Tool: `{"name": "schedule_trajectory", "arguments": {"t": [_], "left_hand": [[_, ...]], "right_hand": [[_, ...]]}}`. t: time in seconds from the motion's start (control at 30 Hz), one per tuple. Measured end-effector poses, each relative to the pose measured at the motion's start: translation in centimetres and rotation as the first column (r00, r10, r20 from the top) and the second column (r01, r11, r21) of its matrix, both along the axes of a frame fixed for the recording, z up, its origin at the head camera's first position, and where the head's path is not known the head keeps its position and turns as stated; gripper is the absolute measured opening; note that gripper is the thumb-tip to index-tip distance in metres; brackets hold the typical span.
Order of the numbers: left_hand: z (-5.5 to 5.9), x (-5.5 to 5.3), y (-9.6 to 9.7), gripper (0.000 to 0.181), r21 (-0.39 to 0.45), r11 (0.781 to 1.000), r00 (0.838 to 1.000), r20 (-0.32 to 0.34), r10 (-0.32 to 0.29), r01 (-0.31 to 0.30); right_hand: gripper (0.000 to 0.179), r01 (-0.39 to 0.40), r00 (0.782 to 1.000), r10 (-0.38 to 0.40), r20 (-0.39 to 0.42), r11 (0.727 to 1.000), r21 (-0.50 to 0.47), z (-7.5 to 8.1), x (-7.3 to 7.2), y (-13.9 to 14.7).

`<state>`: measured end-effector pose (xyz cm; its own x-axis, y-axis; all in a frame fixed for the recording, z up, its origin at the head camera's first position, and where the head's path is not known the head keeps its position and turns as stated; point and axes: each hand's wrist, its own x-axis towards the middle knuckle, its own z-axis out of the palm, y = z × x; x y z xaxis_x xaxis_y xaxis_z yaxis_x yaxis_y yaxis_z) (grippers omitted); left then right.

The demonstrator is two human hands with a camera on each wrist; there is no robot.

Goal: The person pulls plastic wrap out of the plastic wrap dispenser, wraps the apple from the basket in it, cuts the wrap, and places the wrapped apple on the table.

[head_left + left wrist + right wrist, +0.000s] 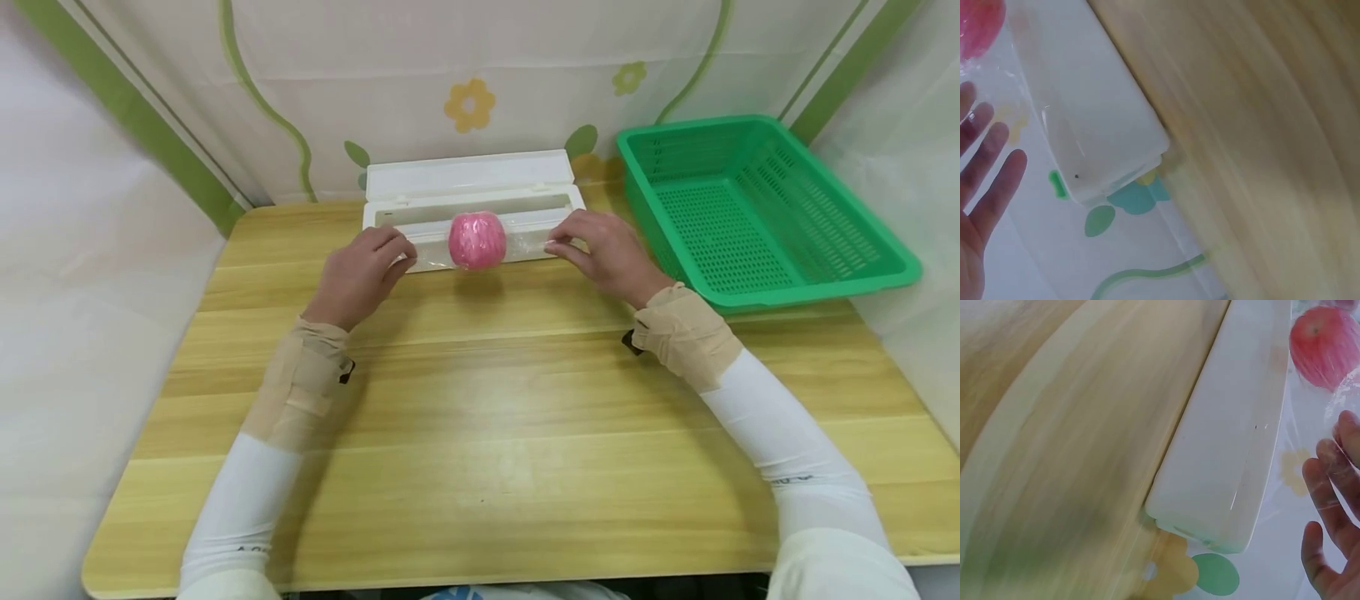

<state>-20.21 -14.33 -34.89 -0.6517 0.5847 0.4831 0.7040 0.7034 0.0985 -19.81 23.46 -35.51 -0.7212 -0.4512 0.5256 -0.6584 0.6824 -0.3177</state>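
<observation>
A pink-red apple (477, 240) wrapped in clear cling film hangs between both hands, in front of a white cling film box, its shadow on the table below. My left hand (362, 275) pinches one end of the film (433, 252) between thumb and fingertips. At the other side, my right hand (609, 257) pinches the opposite end. The white box (367, 217) stands with its lid (468, 177) raised at the back. In the left wrist view the apple (980, 25) shows at the top corner; the right wrist view has the apple (1325, 347) near the fingers (1329, 487).
A green perforated plastic basket (765, 292) stands on the right of the wooden table (480, 467), close to the right forearm. A white cloth (525, 92) with flowers and green vines hangs behind the table, and pale cloth covers both sides.
</observation>
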Motion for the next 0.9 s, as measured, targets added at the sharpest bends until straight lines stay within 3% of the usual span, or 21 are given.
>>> {"name": "schedule_trajectory", "arguments": {"t": [0.33,0.67,0.77,0.9], "left_hand": [[-0.7,0.6,0.1,0.017,0.072,0.986,0.987,0.065,0.146,-0.151],[-0.2,0.6,0.9,0.027,0.174,0.962,0.977,0.023,0.211,-0.211],[0.0,0.5,1.2,0.026,0.174,0.959,0.974,0.0,0.228,-0.225],[0.2,0.2,1.3,0.023,0.237,0.953,0.982,0.039,0.186,-0.19]], "right_hand": [[0.011,-0.005,1.0,0.005,-0.016,1.0,0.014,0.1,0.3,0.4],[0.014,0.109,0.994,-0.109,-0.002,0.994,-0.009,0.8,0.4,-0.1],[0.014,0.146,0.988,-0.147,-0.043,0.989,-0.016,1.0,0.2,-0.3],[0.014,0.192,0.976,-0.192,-0.101,0.981,-0.007,1.4,0.1,-0.4]]}}
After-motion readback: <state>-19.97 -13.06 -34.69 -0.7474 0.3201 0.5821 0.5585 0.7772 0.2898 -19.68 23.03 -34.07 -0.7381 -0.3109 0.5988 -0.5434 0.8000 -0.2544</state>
